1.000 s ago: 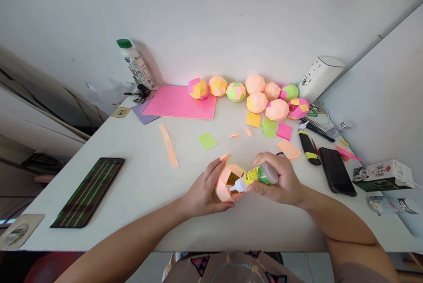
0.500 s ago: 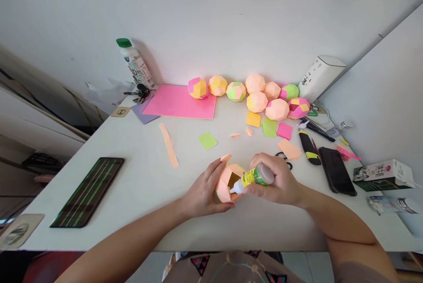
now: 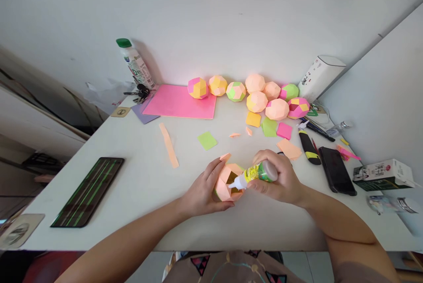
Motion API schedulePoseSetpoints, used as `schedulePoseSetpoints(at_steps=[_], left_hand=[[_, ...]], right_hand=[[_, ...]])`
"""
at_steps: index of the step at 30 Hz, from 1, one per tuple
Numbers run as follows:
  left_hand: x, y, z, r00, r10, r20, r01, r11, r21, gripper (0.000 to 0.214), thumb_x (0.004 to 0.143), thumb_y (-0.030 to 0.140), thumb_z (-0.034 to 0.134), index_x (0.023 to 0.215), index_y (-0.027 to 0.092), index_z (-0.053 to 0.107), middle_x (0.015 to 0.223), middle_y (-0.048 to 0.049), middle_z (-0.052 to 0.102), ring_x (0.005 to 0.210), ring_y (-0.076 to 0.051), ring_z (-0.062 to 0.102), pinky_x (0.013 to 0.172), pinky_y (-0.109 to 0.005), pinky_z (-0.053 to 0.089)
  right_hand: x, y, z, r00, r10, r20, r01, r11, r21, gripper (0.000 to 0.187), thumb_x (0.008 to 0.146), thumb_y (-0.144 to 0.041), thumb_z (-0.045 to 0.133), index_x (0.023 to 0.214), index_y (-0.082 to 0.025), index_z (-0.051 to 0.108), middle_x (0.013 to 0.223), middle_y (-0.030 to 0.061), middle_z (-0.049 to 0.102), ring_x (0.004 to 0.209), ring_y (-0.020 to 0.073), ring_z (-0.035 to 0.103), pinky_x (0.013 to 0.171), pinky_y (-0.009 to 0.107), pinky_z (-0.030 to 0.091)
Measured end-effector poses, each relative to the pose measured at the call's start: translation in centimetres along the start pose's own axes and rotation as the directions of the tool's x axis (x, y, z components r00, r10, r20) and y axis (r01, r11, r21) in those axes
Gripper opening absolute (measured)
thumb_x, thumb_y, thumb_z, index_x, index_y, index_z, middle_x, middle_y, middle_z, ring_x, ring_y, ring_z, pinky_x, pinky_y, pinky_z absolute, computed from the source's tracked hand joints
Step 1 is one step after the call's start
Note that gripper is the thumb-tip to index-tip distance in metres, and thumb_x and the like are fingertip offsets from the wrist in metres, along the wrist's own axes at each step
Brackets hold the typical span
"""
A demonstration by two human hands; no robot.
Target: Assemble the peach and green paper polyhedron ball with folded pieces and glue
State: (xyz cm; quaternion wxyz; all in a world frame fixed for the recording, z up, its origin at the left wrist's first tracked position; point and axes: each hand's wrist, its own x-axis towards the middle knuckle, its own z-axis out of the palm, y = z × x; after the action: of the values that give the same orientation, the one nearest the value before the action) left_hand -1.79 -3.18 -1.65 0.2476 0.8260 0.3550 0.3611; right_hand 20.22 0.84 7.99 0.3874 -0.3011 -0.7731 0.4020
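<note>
My left hand point(image 3: 209, 190) is wrapped round a peach faceted paper ball point(image 3: 224, 187) near the front of the table. An opening shows in the ball's right side, and a peach flap sticks up at its top. Closed round a glue bottle point(image 3: 254, 174) with a yellow and green label, my right hand point(image 3: 279, 180) tilts the nozzle down to the left. The nozzle tip sits at the edge of the opening; I cannot tell whether it touches the paper. Small peach paper scraps point(image 3: 235, 135) and a green paper square point(image 3: 208, 140) lie beyond my hands.
Several finished-looking paper balls point(image 3: 255, 101) line the wall, near a pink sheet point(image 3: 180, 102). Sticky-note pads point(image 3: 254, 119), a cutter point(image 3: 309, 147) and a phone point(image 3: 337, 170) lie right. A peach strip point(image 3: 168, 145) and a dark green-striped panel point(image 3: 87, 192) lie left.
The glue bottle's nozzle has shifted slightly up and left along the opening's edge, and my right hand has moved a little. My left hand holds the ball nearly still.
</note>
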Motion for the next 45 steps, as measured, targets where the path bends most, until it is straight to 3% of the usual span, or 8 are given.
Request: schedulePoseSetpoints(at_steps=[6,15,22,31,40,45], left_hand=[[-0.04,0.0,0.07,1.0,-0.003,-0.002,0.003,1.0,-0.006,0.103,0.077,0.044,0.073,0.151,0.023,0.004,0.152,-0.0205,0.02,0.139,-0.037,0.026,0.108,-0.059,0.036],[-0.05,0.04,0.1,1.0,-0.003,0.0,0.003,1.0,0.002,0.106,0.075,0.045,0.074,0.151,0.023,0.003,0.152,-0.0215,0.023,0.139,-0.037,0.027,0.109,-0.058,0.036],[0.05,0.07,0.0,1.0,0.015,-0.011,-0.015,1.0,0.011,0.106,0.077,0.043,0.073,0.151,0.024,0.001,0.151,-0.0213,0.022,0.139,-0.038,0.027,0.108,-0.058,0.037],[0.05,0.1,-0.01,1.0,-0.009,0.004,0.009,1.0,0.001,0.105,0.076,0.044,0.074,0.151,0.023,0.003,0.152,-0.0219,0.021,0.139,-0.038,0.028,0.108,-0.059,0.035],[-0.02,0.16,-0.03,1.0,-0.024,0.017,0.024,1.0,-0.002,0.11,0.072,0.043,0.077,0.151,0.024,0.002,0.152,-0.0215,0.022,0.139,-0.038,0.028,0.109,-0.059,0.035],[-0.04,0.09,0.0,1.0,-0.005,0.008,0.005,1.0,0.005,0.109,0.075,0.044,0.075,0.151,0.025,0.0,0.151,-0.0215,0.023,0.139,-0.038,0.027,0.108,-0.058,0.036]], right_hand=[[-0.04,0.09,0.17,0.999,-0.036,0.0,0.036,0.999,-0.011,0.035,0.072,-0.036,0.078,0.073,-0.02,0.046,0.063,-0.0039,0.047,0.054,0.0105,0.042,0.048,0.024,0.033],[-0.04,0.12,0.01,0.998,0.021,0.061,-0.017,0.998,-0.066,0.036,0.074,-0.04,0.074,0.071,-0.021,0.044,0.061,-0.0053,0.043,0.053,0.0093,0.035,0.048,0.023,0.03],[-0.18,-0.25,-0.04,0.988,0.078,0.133,-0.077,0.997,-0.014,0.037,0.073,-0.038,0.075,0.069,-0.021,0.042,0.061,-0.0048,0.045,0.053,0.0091,0.036,0.049,0.024,0.03],[0.0,0.13,-0.13,1.0,0.012,0.006,-0.012,0.999,-0.036,0.039,0.072,-0.04,0.077,0.07,-0.02,0.043,0.06,-0.0056,0.043,0.052,0.0089,0.037,0.047,0.024,0.029],[0.16,-0.3,-0.03,0.991,0.087,0.099,-0.078,0.993,-0.087,0.039,0.074,-0.044,0.073,0.069,-0.02,0.042,0.06,-0.0052,0.043,0.054,0.0094,0.035,0.049,0.025,0.029],[0.03,-0.32,-0.04,0.986,0.105,0.129,-0.102,0.994,-0.026,0.039,0.074,-0.043,0.073,0.068,-0.02,0.043,0.06,-0.005,0.044,0.052,0.0088,0.034,0.048,0.025,0.028]])
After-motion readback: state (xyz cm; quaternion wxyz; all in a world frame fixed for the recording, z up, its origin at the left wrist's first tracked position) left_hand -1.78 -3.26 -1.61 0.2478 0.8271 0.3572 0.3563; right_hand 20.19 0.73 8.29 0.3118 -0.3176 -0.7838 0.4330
